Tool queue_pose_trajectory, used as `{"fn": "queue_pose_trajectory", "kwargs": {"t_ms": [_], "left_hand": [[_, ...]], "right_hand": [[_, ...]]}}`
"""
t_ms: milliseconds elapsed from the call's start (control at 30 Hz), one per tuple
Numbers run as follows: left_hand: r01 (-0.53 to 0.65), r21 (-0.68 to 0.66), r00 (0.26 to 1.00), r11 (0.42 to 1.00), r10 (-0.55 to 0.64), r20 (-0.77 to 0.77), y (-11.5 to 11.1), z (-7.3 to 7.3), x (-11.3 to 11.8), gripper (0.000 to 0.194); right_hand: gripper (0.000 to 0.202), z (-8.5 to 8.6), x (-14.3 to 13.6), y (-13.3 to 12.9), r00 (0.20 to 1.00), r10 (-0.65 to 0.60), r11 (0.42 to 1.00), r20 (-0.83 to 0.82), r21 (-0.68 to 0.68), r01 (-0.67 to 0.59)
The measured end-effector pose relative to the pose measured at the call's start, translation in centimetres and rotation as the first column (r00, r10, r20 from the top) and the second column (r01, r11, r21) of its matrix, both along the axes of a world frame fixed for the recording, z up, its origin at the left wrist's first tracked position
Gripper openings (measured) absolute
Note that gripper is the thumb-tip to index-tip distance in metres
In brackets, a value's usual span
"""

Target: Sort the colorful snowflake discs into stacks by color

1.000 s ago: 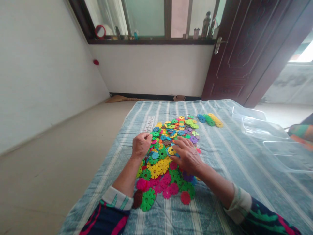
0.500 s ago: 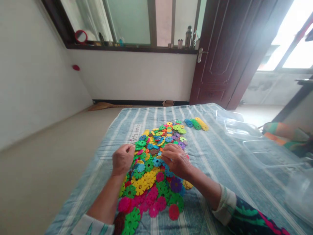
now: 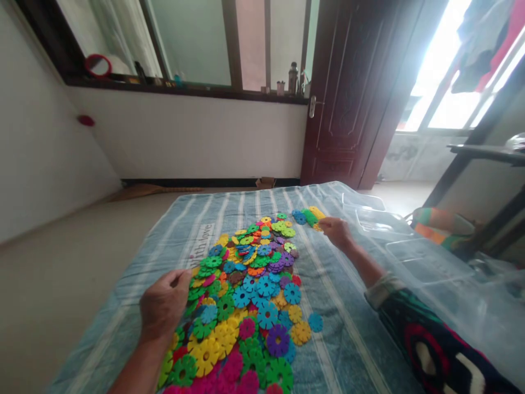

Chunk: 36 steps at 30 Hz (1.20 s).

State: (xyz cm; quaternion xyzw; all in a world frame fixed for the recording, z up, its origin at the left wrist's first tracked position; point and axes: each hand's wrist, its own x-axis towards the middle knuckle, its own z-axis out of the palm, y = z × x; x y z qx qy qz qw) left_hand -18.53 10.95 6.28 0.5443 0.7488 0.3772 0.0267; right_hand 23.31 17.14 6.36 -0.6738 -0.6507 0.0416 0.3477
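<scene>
Many coloured, notched plastic discs [image 3: 266, 285] lie in a long heap on a blue striped cloth [image 3: 324, 273]. Beyond the heap's far right end are short rows of discs: a blue row [image 3: 299, 217], a green row [image 3: 309, 217] and a yellow row [image 3: 316, 212]. My right hand [image 3: 337, 232] is at the near end of the yellow and green rows, fingers pinched together; what they hold is hidden. At the heap's left edge, my left hand [image 3: 164, 302] is closed, thumb against the curled fingers, and its contents cannot be made out.
Clear plastic boxes [image 3: 381, 222] stand along the right side of the cloth, with an orange and green item [image 3: 437, 227] behind them. A dark red door [image 3: 342, 93] and a window sill [image 3: 184, 92] are at the back.
My right hand has moved from over the heap, away and to the right, to the disc rows. My left hand stays closed beside the heap. The view has shifted to the right.
</scene>
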Motion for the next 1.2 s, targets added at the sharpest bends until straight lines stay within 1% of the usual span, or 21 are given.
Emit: {"fn": "queue_pose_trajectory", "kwargs": {"t_ms": [67,133,267,333,433,633,800,1000,1200], "left_hand": [[-0.016,-0.016,1.0,1.0,0.016,-0.008,0.1,0.0,-0.1,0.024],[-0.025,-0.02,1.0,0.999,0.024,-0.02,0.2,0.0,-0.1,0.024],[-0.023,-0.038,1.0,0.999,0.023,-0.01,0.2,0.2,-0.1,0.023],[-0.031,-0.056,1.0,0.998,0.031,0.003,0.1,0.4,0.0,0.022],[-0.028,-0.043,1.0,0.999,0.028,-0.003,0.0,0.5,0.1,0.021],[-0.028,-0.059,1.0,0.998,0.027,-0.017,0.3,0.2,-0.1,0.021],[-0.026,-0.061,1.0,0.998,0.026,-0.008,0.4,0.0,-0.3,0.023],[-0.032,-0.064,0.999,0.997,0.032,0.005,0.5,0.0,-0.3,0.026],[-0.02,-0.042,1.0,0.999,0.021,0.008,0.3,0.3,0.0,0.024]], "right_hand": [[0.029,0.6,0.9,1.3,0.987,0.012,0.998,0.161,-0.057,-0.003],[0.03,1.1,1.2,2.6,0.964,0.045,0.994,0.263,-0.111,-0.016],[0.024,1.5,1.3,4.3,0.947,0.103,0.983,0.303,-0.179,-0.05],[0.023,1.4,1.2,4.8,0.939,0.133,0.976,0.318,-0.207,-0.068],[0.025,1.3,1.1,5.2,0.929,0.154,0.97,0.337,-0.232,-0.076],[0.026,1.1,1.4,5.6,0.918,0.142,0.967,0.371,-0.25,-0.048],[0.037,0.8,1.3,5.0,0.913,0.091,0.972,0.399,-0.235,0.006],[0.029,-0.2,0.2,3.5,0.9,0.054,0.966,0.432,-0.249,0.062],[0.026,-0.6,-0.1,3.7,0.899,0.031,0.956,0.436,-0.275,0.101]]}}
